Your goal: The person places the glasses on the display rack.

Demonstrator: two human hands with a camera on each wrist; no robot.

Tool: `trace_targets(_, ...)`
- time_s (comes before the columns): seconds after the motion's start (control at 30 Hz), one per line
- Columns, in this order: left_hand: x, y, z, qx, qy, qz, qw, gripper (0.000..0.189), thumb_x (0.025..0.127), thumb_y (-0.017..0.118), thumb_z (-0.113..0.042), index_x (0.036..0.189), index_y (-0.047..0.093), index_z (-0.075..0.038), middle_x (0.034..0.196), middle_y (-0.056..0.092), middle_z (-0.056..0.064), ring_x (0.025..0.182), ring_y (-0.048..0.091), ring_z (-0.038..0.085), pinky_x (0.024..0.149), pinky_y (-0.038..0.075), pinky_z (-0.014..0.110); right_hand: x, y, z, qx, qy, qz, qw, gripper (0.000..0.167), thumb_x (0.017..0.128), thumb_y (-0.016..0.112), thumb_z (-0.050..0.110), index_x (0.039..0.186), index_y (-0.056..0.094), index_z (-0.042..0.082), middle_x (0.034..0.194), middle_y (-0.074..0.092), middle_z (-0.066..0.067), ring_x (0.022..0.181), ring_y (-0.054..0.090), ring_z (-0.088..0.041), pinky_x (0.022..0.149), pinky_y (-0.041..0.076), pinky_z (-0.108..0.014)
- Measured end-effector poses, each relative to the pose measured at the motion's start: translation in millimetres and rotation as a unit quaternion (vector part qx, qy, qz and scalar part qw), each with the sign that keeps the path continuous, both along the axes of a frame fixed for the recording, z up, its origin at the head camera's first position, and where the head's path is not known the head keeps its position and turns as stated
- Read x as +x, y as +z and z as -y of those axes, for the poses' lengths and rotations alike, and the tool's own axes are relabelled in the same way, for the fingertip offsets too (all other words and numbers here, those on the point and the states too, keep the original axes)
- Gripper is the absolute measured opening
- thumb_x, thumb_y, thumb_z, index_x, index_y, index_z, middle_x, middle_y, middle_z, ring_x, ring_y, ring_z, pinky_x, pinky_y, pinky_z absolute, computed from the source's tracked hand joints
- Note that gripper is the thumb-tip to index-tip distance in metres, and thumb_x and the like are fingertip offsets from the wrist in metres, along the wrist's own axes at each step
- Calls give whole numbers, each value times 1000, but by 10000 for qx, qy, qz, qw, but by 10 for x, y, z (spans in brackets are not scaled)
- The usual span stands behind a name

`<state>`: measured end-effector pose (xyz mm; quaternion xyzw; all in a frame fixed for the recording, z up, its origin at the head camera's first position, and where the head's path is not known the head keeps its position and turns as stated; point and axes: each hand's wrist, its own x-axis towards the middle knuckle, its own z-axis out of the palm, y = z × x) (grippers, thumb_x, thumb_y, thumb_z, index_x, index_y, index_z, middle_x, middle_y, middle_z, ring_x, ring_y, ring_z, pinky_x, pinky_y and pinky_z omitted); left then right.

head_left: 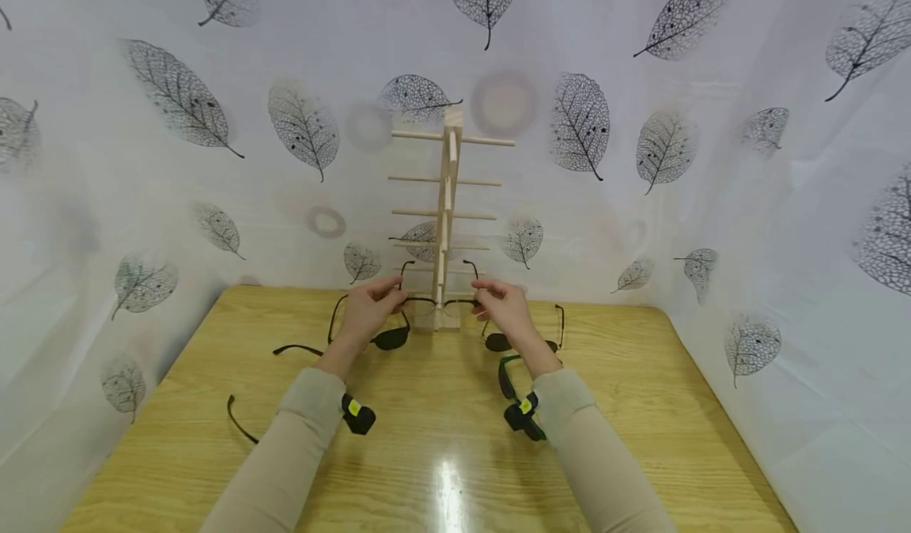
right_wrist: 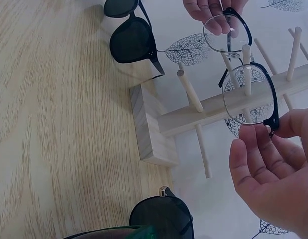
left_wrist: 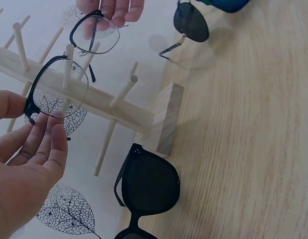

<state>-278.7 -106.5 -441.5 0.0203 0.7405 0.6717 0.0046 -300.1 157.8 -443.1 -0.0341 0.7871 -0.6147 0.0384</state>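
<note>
A pair of clear eyeglasses (head_left: 421, 300) with a black upper rim spans both hands at the wooden display rack (head_left: 446, 201). My left hand (head_left: 370, 308) pinches its left hinge corner between thumb and fingers. At the opposite corner, my right hand (head_left: 504, 311) pinches the frame the same way. The temples point away toward the wall, one on each side of the rack's post. In the right wrist view the bridge of the eyeglasses (right_wrist: 271, 94) is right at a peg (right_wrist: 247, 69) low on the rack.
Black sunglasses (head_left: 391, 338) lie left of the rack's base. On the right are thin-framed sunglasses (head_left: 498, 342) and green-framed sunglasses (head_left: 507, 379). A black temple (head_left: 242, 422) shows beside the left sleeve. Leaf-printed sheeting (head_left: 598, 240) encloses the wooden table (head_left: 441, 414).
</note>
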Motion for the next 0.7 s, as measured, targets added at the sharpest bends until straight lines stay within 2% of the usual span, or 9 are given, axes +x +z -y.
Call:
trace_targets(0.1, -4, -3, 10, -19, -12, -30, 10000, 44, 106, 63, -12, 148, 59, -2, 138, 66, 27, 104, 75, 16, 83, 60, 18, 28, 67, 13, 21, 39, 72, 10000, 37, 107, 55, 10, 140, 65, -1, 129, 69, -29, 87, 76, -24, 90, 63, -51)
trace_targets(0.13, -4, -3, 14, -12, -14, -28, 10000, 44, 106, 63, -12, 148, 59, -2, 139, 66, 26, 106, 75, 18, 85, 60, 19, 59, 111, 19, 17, 60, 50, 10000, 36, 107, 54, 10, 140, 65, -2, 129, 69, -29, 85, 75, -22, 89, 63, -50)
trace_targets(0.2, -3, 0, 16, -27, -20, -36, 10000, 44, 105, 63, -13, 148, 59, -2, 140, 66, 26, 103, 75, 14, 86, 61, 21, 118, 195, 35, 1, 96, -3, 10000, 36, 107, 54, 9, 139, 65, -4, 130, 67, -32, 88, 76, -28, 88, 64, -49)
trace_targets(0.27, 7, 4, 11, -53, -33, -38, 10000, 44, 106, 63, -13, 148, 59, -3, 141, 65, 25, 102, 74, 12, 89, 61, 23, 190, 286, 48, 23, 106, -20, 9999, 36, 106, 54, 8, 138, 65, -5, 130, 67, -31, 89, 76, -29, 86, 64, -45)
trace_targets(0.33, 18, 9, 8, -60, -38, -22, 10000, 44, 106, 63, -13, 148, 59, -3, 142, 64, 26, 102, 74, 11, 89, 61, 23, 163, 247, 36, 32, 102, 4, 9999, 36, 106, 54, 9, 138, 65, -4, 129, 67, -31, 85, 75, -25, 86, 64, -46)
trace_targets(0.43, 37, 16, 6, -59, -36, -11, 10000, 45, 106, 63, -14, 149, 58, -3, 142, 64, 26, 105, 74, 14, 87, 61, 20, 78, 122, 13, 66, 72, 122, 9999, 37, 107, 54, 11, 140, 65, -1, 129, 68, -30, 88, 75, -28, 90, 63, -49)
trace_targets(0.5, 50, 26, 4, -68, -43, -20, 10000, 45, 106, 63, -13, 149, 58, -3, 142, 64, 26, 103, 74, 12, 86, 60, 19, 11, 23, -10, 37, 68, 137, 9999, 38, 108, 54, 12, 142, 64, 0, 129, 68, -30, 94, 75, -38, 90, 63, -50)
trace_targets(0.6, 65, 36, -5, -86, -37, -52, 9999, 45, 106, 63, -13, 149, 57, -2, 141, 64, 27, 96, 72, 4, 86, 61, 20, 7, -7, -18, -3, 59, 75, 10000, 38, 108, 54, 15, 142, 64, 2, 129, 68, -29, 106, 72, -46, 86, 64, -44)
trace_targets(0.7, 69, 37, -12, -107, -3, -84, 9999, 44, 105, 63, -11, 148, 58, -1, 138, 66, 28, 90, 70, -2, 85, 61, 19, 19, -6, -26, -8, 31, -29, 10000, 38, 107, 55, 16, 141, 65, 2, 127, 70, -26, 98, 75, -38, 81, 65, -36)
